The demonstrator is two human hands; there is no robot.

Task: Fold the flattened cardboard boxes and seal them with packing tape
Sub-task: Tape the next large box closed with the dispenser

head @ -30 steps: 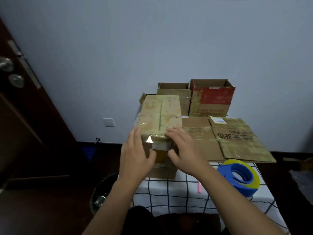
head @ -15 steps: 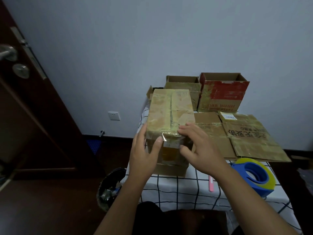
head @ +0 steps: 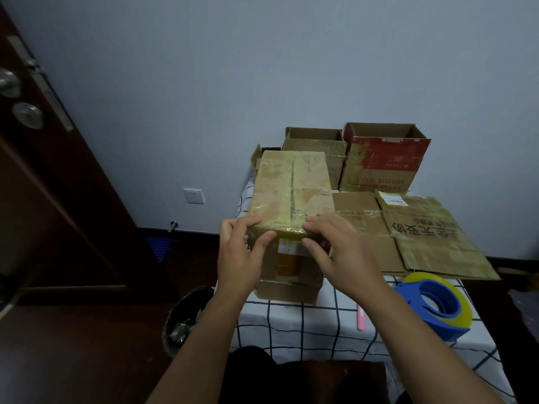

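Both hands, left hand (head: 237, 258) and right hand (head: 338, 252), grip the taped box (head: 291, 196) with curled fingers (head: 313, 225) (seam apparently sealed); a flattened box (head: 420, 234) awaits folding at the table's right edge.

Left hand (head: 239, 258) and right hand (head: 339, 249) raised, forearms extended, fingers seemingly gripping

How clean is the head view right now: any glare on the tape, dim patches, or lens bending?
Head view: dim overall, the floor and door nearly black; a soft sheen on the tape over the box edge between left hand and right hand; wide-angle bending tilts the door; hands fairly sharp.
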